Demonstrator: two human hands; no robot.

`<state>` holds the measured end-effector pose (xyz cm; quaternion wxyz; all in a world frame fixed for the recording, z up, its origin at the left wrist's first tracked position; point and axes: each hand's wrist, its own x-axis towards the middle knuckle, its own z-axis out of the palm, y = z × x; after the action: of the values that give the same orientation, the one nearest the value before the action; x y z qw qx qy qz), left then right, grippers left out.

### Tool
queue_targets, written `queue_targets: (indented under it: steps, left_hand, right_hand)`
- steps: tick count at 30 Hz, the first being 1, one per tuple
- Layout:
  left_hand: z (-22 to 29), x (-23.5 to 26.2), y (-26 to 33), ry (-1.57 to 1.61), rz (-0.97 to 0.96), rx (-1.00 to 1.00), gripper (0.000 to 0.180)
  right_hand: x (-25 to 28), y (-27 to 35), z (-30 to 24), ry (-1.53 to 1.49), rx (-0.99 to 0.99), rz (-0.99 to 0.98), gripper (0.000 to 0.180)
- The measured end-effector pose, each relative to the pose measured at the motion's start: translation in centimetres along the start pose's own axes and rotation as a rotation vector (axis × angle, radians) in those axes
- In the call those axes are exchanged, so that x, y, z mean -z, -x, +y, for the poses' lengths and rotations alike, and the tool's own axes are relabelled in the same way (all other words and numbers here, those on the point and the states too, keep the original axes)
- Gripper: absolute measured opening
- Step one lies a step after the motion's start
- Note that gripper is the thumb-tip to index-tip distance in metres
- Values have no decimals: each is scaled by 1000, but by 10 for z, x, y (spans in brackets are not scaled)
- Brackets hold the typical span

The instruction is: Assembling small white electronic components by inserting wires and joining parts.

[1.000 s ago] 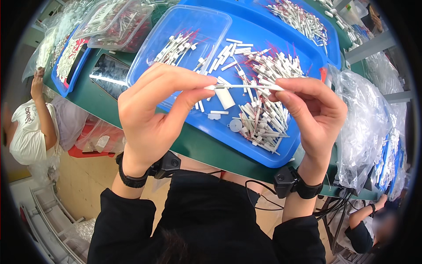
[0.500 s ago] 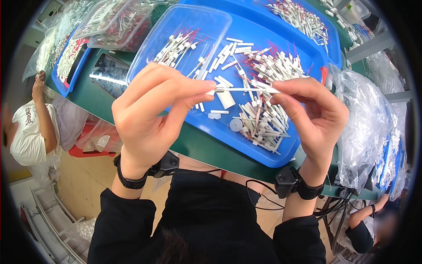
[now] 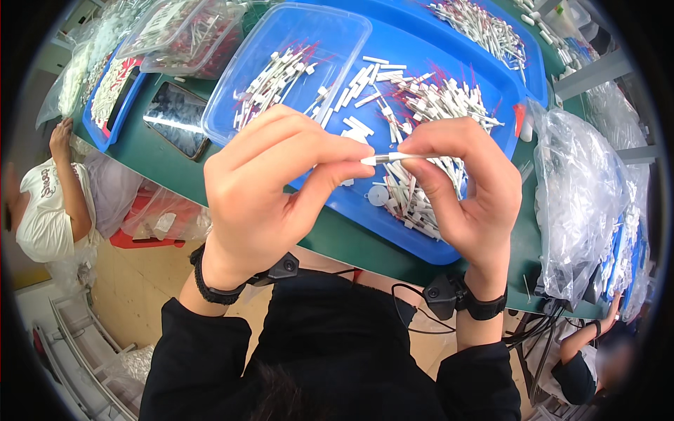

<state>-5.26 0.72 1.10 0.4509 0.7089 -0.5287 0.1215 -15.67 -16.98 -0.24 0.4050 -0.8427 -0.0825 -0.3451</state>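
Over the blue tray [image 3: 491, 77], I pinch a small slender white tube [image 3: 382, 159] with a short greyish middle stretch between thumb and forefinger of both hands. My left hand [image 3: 270, 186] has its left end, where a white tip shows. My right hand [image 3: 474, 186] grips the right end, and the fingers hide much of the piece. Below and behind it lie a pile of white pieces with red wires [image 3: 449, 102], several loose white tubes [image 3: 358, 84] and a small translucent round cap [image 3: 378, 196].
A clear plastic box [image 3: 232, 88] with wired pieces overlaps the tray's left side. Left of it lie a phone [image 3: 175, 119] and a small blue bin [image 3: 105, 137]. Clear plastic bags [image 3: 579, 203] stand at the right. Other people's arms [image 3: 74, 182] show at both sides.
My hands have come closer together, the left moving right and the right moving left. The thin white length showing between them has become much shorter.
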Motion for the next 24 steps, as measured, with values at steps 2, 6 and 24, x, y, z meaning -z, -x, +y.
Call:
queue_targets:
  steps: [2, 6, 24]
  left_hand:
    - [1, 0, 1, 43, -5, 65, 14]
    - [-3, -3, 2, 116, -31, 125, 13]
    - [-3, -9, 6, 54, 52, 29, 14]
  right_hand:
    - [-1, -1, 0, 1, 15, 13, 17]
    - [-2, 1, 4, -1, 29, 62, 16]
    - [-7, 8, 8, -117, -89, 17, 13]
